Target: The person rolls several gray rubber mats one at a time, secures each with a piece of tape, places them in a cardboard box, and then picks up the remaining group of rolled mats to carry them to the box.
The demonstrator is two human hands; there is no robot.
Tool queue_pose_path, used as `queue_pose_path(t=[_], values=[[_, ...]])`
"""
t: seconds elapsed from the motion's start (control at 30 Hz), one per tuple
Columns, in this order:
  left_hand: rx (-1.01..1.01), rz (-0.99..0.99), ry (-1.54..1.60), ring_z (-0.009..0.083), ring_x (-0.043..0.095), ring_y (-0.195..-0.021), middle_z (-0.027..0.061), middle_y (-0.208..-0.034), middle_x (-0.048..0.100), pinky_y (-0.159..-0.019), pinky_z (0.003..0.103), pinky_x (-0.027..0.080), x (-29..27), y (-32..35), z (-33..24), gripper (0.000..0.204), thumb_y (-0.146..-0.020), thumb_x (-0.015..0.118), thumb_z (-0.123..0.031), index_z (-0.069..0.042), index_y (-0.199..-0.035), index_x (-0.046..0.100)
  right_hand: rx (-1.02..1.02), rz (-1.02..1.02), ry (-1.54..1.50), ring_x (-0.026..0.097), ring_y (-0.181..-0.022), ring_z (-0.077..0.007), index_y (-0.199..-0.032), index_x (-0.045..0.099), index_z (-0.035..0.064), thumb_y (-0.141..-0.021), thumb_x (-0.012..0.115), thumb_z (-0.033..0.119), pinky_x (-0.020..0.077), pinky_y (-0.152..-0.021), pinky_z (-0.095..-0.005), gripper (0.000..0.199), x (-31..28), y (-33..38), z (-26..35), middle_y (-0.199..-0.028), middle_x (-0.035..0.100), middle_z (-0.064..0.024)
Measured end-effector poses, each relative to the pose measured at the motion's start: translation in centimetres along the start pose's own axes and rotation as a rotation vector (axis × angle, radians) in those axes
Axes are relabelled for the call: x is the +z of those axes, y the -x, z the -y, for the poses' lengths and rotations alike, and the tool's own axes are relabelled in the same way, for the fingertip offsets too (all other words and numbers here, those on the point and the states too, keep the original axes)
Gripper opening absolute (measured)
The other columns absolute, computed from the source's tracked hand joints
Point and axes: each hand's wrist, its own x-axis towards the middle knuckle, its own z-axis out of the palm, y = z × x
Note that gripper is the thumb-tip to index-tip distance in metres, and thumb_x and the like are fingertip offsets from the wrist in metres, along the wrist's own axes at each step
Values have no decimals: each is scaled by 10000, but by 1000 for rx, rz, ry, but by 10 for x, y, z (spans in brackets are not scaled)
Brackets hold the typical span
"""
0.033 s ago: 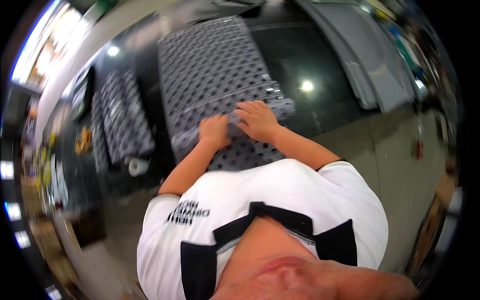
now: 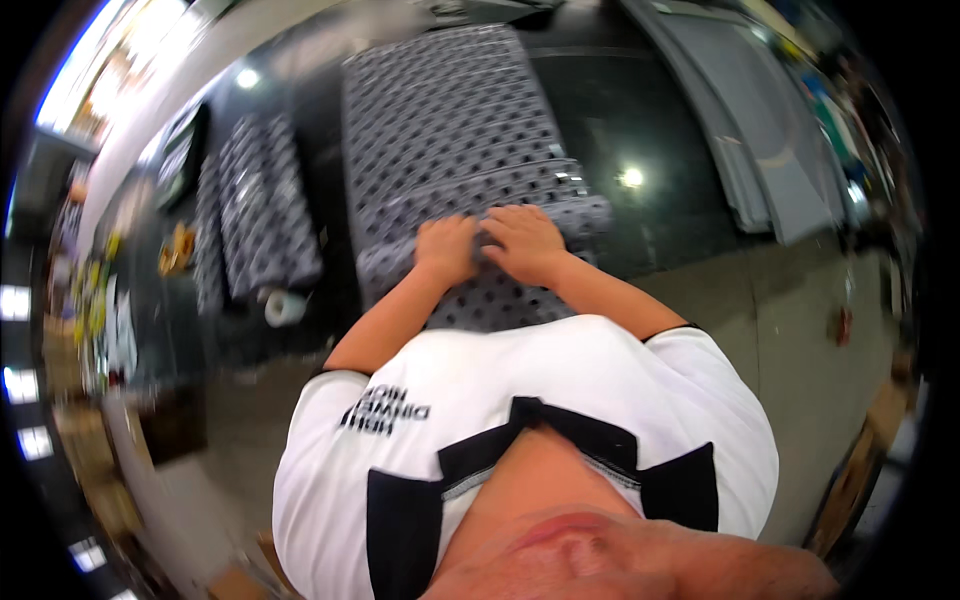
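A grey, shiny sheet with black dots stretches away from me over the dark table. Its near part forms a thick crosswise roll, and more dotted material hangs or lies between the roll and my body. My left hand rests on the roll with its fingers curled over it. Beside it, my right hand also bends its fingers over the roll, with the thumb toward the left hand. The fingertips are partly hidden behind the roll. A narrow gap separates the two hands.
Left on the dark table lie dotted grey rolls, a small white roll and a yellowish-brown item. Large grey panels lie at the right. The table's near edge is close to me; boxes stand at lower left.
My left hand has come closer to my right hand along the roll. The whole view has shifted slightly, so the table appears a little farther right.
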Motion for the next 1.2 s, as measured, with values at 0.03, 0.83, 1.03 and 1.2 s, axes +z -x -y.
queue_pose_path(t=[0.03, 0.83, 1.03, 1.2], values=[[18, 0, 27, 267, 540, -1238, 88, -1285, 594, -1026, 431, 400, 1, 10, 2, 804, -627, 836, -306, -109, -1340, 521, 31, -85, 52, 514, -1177, -273, -1225, 568, 138, -793, 728, 262, 370, -1009, -455, 477, 14, 10, 1, -1258, 570, -66], [-865, -143, 899, 297, 651, -758, 149, -939, 655, -554, 428, 545, 77, 255, 326, 363, -817, 537, -132, -51, -1155, 642, 194, 311, 12, 658, -1016, -343, -974, 739, 109, -928, 493, 500, 491, -890, -470, 465, -2, -68, -6, -1023, 719, -121], [-413, -321, 1468, 253, 691, -981, 128, -1202, 657, -659, 341, 578, -60, 95, 184, 496, -900, 501, -84, -63, -1396, 498, 175, 371, 111, 630, -1047, -301, -960, 741, 66, -931, 482, 493, 470, -903, -443, 500, 13, -70, -25, -1004, 711, -99], [-111, -69, 1505, 276, 672, -1033, 127, -1204, 644, -757, 400, 589, -35, -63, 139, 423, -936, 488, -72, -56, -1358, 511, 263, -153, -367, 489, -1263, -342, -1254, 617, 49, -827, 714, 349, 381, -1084, -426, 531, 20, -62, -26, -1317, 560, -140]])
